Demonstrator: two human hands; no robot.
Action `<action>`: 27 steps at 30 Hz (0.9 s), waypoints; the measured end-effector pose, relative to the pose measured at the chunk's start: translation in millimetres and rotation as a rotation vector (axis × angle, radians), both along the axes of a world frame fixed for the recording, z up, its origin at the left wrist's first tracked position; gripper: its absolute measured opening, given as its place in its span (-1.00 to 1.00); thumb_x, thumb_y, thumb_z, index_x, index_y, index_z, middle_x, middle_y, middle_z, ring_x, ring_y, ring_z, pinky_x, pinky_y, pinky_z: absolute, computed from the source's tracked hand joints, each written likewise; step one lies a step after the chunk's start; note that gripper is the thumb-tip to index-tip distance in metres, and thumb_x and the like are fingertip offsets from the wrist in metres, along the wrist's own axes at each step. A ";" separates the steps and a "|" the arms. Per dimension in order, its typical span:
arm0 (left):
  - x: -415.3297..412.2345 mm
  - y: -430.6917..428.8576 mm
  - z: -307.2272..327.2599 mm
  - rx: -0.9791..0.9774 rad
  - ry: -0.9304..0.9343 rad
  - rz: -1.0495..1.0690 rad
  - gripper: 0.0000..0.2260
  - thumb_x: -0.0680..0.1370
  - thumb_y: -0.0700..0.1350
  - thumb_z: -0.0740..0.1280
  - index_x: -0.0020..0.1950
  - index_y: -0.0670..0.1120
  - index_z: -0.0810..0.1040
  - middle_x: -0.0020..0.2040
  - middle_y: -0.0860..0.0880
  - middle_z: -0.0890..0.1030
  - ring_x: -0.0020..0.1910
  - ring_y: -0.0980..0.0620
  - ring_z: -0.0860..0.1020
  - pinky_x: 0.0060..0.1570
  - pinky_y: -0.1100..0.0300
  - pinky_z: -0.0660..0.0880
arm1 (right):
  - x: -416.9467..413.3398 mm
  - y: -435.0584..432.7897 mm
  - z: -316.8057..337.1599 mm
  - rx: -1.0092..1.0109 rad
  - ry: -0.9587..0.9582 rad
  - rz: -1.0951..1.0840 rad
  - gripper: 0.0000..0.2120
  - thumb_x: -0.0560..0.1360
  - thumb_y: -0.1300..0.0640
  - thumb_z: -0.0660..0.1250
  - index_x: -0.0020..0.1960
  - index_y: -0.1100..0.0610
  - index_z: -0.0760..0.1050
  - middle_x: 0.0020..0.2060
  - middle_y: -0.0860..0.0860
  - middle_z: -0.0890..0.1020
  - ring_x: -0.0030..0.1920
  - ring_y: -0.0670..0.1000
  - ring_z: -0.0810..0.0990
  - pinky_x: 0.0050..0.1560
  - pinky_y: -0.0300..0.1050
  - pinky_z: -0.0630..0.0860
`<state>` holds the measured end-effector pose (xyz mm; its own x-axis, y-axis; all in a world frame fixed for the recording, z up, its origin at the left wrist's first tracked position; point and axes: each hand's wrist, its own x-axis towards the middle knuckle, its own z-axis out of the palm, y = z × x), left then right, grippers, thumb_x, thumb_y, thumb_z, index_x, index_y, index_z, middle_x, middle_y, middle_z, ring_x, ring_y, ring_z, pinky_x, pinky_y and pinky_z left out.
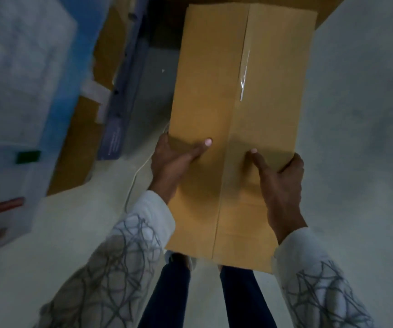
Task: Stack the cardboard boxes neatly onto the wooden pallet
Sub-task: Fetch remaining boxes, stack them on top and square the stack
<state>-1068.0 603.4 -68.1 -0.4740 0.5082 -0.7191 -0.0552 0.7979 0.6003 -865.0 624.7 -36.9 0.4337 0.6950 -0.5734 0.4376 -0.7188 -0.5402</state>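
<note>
In the middle of the frame, a long cardboard box (226, 102) was held off the floor (356, 114), its length running from the person's waist toward the top edge. A taped seam ran down its top face, with a strip of clear tape glinting in the upper half. The left hand (169, 162) gripped the box's left edge near the lower half, thumb laid flat on top and the other fingers hidden beneath. The right hand (280, 185) gripped the opposite edge, thumb on top, its fingers (295, 159) curled round the side. Both sleeves (124, 256) were white with a grey scribbled pattern. Below the box, two legs in dark trousers (167, 292) stood on the pale floor. A thin white cable (138, 171) trailed over the floor just left of the left hand. At the left of the frame stood a blurred blue-and-white bulk (25, 67), with flat brown cardboard (81, 143) beside it. Another brown cardboard surface (328, 10) showed at the upper right, behind the box's far end.
</note>
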 end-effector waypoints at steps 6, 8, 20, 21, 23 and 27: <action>18.3 1.6 203.9 0.033 0.224 -0.217 -0.10 0.09 0.50 0.56 0.34 0.18 0.48 0.17 0.19 0.61 0.19 0.02 0.60 0.24 -0.02 0.55 | 17.8 -35.1 186.0 0.026 0.118 -0.150 -0.03 0.21 -0.44 0.58 0.46 -0.08 0.30 0.35 -0.08 0.47 0.29 0.06 0.53 0.31 0.23 0.54; 26.3 -2.5 273.8 0.066 0.250 -0.306 -0.07 0.09 0.51 0.55 0.36 0.15 0.46 0.22 0.14 0.61 0.21 -0.01 0.59 0.22 -0.03 0.54 | 27.9 -54.3 255.2 0.038 0.181 -0.226 -0.01 0.12 -0.45 0.62 0.41 -0.16 0.30 0.32 -0.11 0.49 0.27 0.04 0.55 0.23 0.24 0.60; 172.9 -12.0 550.8 0.308 0.499 -0.999 -0.03 0.21 0.42 0.56 0.49 -0.01 0.40 0.44 -0.08 0.48 0.42 -0.16 0.44 0.37 -0.21 0.39 | 116.4 -189.3 478.1 0.096 0.393 -0.663 0.19 -0.05 -0.46 0.64 0.40 0.04 0.31 0.28 0.01 0.52 0.21 0.11 0.57 0.21 0.22 0.61; 196.0 -11.8 561.3 0.332 0.518 -1.057 -0.05 0.22 0.41 0.57 0.47 -0.02 0.41 0.43 -0.08 0.49 0.42 -0.16 0.44 0.38 -0.22 0.37 | 128.3 -194.0 484.4 0.118 0.412 -0.725 0.16 -0.03 -0.43 0.65 0.39 0.05 0.31 0.28 0.02 0.51 0.21 0.11 0.56 0.23 0.22 0.60; 243.6 -8.5 577.1 0.373 0.528 -1.151 -0.10 0.24 0.40 0.57 0.42 -0.04 0.43 0.37 -0.08 0.53 0.38 -0.17 0.47 0.37 -0.23 0.36 | 157.9 -199.1 495.2 0.169 0.442 -0.844 0.06 0.06 -0.32 0.67 0.38 0.06 0.30 0.27 0.03 0.50 0.22 0.12 0.54 0.27 0.22 0.57; 348.9 -1.0 609.9 0.481 0.606 -1.360 -0.11 0.29 0.37 0.56 0.45 -0.07 0.40 0.38 -0.11 0.50 0.36 -0.18 0.47 0.36 -0.18 0.36 | 231.2 -205.9 517.1 0.319 0.550 -1.029 0.20 -0.07 -0.32 0.71 0.43 0.03 0.30 0.30 0.03 0.54 0.21 0.12 0.57 0.25 0.23 0.58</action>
